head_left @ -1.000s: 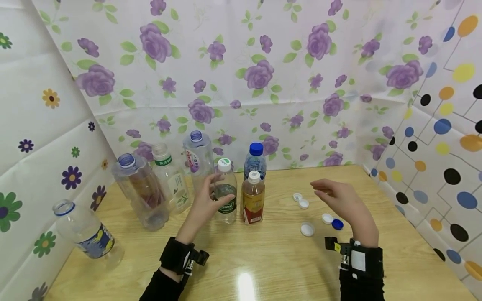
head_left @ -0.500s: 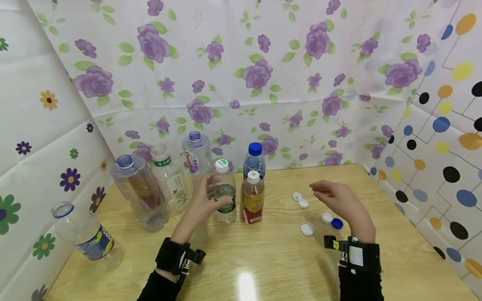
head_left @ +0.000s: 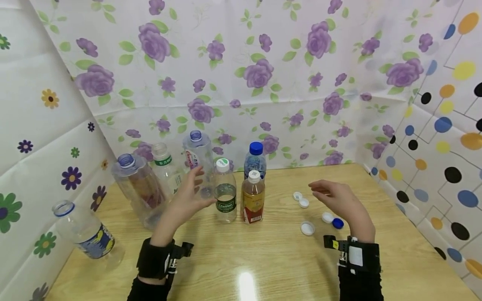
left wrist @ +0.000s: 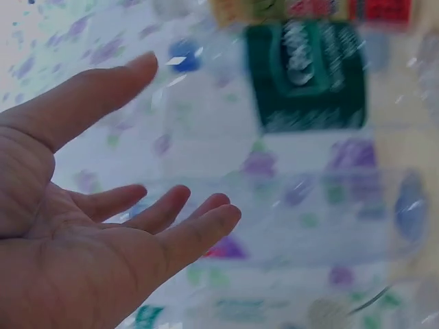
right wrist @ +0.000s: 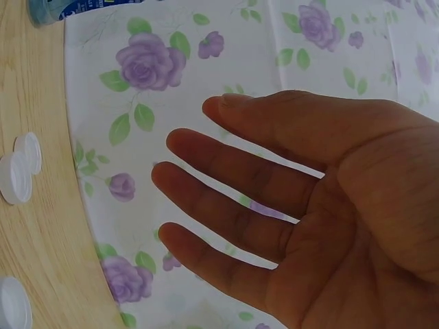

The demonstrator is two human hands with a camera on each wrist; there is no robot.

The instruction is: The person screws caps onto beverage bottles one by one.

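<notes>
A clear bottle with a dark green label [head_left: 226,205] and white cap stands upright in the middle of the table. Just left of it is my left hand [head_left: 184,205], its thumb and fingers spread and nothing in its grasp. In the left wrist view the green label [left wrist: 306,75] shows beyond the thumb. To the bottle's right stands a white-capped bottle with a yellow and red label [head_left: 253,200]. My right hand [head_left: 340,202] hovers at the right with relaxed, empty fingers. Around it lie white caps [head_left: 303,203] and a blue cap [head_left: 337,223].
Uncapped bottles stand at the left: a large clear one [head_left: 137,184], a green-necked one [head_left: 163,161] and a tall one [head_left: 197,146]. A blue-labelled bottle [head_left: 96,242] leans at far left. Behind is a blue-capped bottle [head_left: 255,159]. Floral cloth [head_left: 241,83] backs the table.
My left hand has come off the green-labelled bottle and moved left, its fingers opening wider. The bottle stays where it stood. My right hand has hardly moved.
</notes>
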